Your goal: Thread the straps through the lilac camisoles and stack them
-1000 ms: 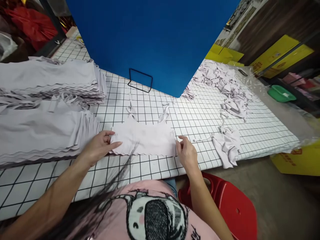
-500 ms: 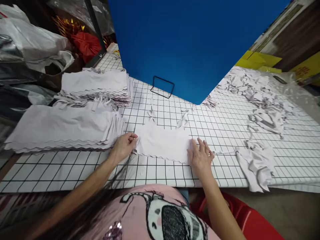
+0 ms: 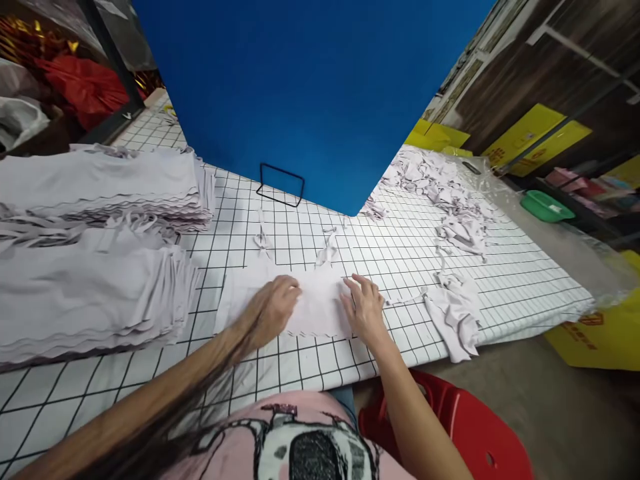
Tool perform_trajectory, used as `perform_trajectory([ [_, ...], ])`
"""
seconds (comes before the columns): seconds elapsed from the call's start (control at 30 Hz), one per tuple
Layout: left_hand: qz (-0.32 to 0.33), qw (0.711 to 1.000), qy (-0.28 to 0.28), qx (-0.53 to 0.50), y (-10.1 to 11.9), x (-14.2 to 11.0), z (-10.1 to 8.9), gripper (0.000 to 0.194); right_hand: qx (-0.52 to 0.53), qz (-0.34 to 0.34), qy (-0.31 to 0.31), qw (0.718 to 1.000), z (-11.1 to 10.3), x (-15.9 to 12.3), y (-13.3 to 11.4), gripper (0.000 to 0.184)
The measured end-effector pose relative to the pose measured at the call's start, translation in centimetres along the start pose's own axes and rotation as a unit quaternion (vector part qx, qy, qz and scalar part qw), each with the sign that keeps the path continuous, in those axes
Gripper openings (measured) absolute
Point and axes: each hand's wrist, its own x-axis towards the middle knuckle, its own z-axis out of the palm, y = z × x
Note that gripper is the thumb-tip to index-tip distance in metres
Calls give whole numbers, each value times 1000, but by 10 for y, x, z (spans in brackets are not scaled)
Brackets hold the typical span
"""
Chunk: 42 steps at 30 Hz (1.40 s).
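Left hand (image 3: 281, 301) curled over white garment (image 3: 320, 313), cannot tell if pinching, right hand (image 3: 364, 305) with fingers spread at garment's right end, garment flat near front edge of bench (image 3: 310, 367), right of stacked garments (image 3: 85, 287).

Checked table (image 3: 405, 250), red stool (image 3: 480, 433), dark wall (image 3: 520, 73)

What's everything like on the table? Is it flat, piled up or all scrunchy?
Strappy cloth piece, lying flat
Left hand, fingers bent, over it
Right hand, fingers apart
Front stack, neatly piled
Back stack, neatly piled
Far heap, jumbled
Nearer right piece, crumpled
Checked tablecloth, spread out
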Motion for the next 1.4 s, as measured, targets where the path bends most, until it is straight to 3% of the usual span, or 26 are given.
perform_trajectory([
  [0.1,146,987,-48,54,-1,38,32,29,71,38,43,996,-1,40,-10,34],
  [0.17,205,973,-59,89,-6,57,48,34,114,71,44,990,6,72,-15,32],
  [0.3,201,970,-71,114,-16,76,61,44,205,167,-29,964,28,127,-16,21],
  [0.43,186,970,-76,137,-23,75,64,55,282,187,-88,937,37,158,-7,22],
  [0.53,174,969,-94,145,-26,73,66,59,351,187,-99,912,21,176,0,27],
  [0.67,168,967,-113,153,-26,74,67,58,412,171,-62,893,-23,193,5,27],
  [0.77,171,966,-117,156,-25,75,64,58,444,74,-31,892,-55,180,0,25],
  [0.83,175,966,-113,154,-23,76,61,57,442,-11,-51,896,-67,154,-4,22],
  [0.93,188,966,-112,139,-20,77,57,54,399,-90,-150,900,-67,98,-8,15],
  [1.0,188,967,-118,126,-18,78,55,55,367,-107,-224,897,-59,61,-6,19],
  [1.07,175,968,-132,123,-17,78,54,60,348,-68,-252,900,-49,32,-2,24],
  [1.17,159,965,-152,141,-16,80,56,61,351,73,-200,912,-34,12,4,26],
  [1.27,156,963,-156,155,-16,81,57,59,378,175,-169,893,-24,15,4,29],
  [1.4,156,964,-150,157,-15,82,57,58,392,201,-163,883,-11,29,-1,35],
])
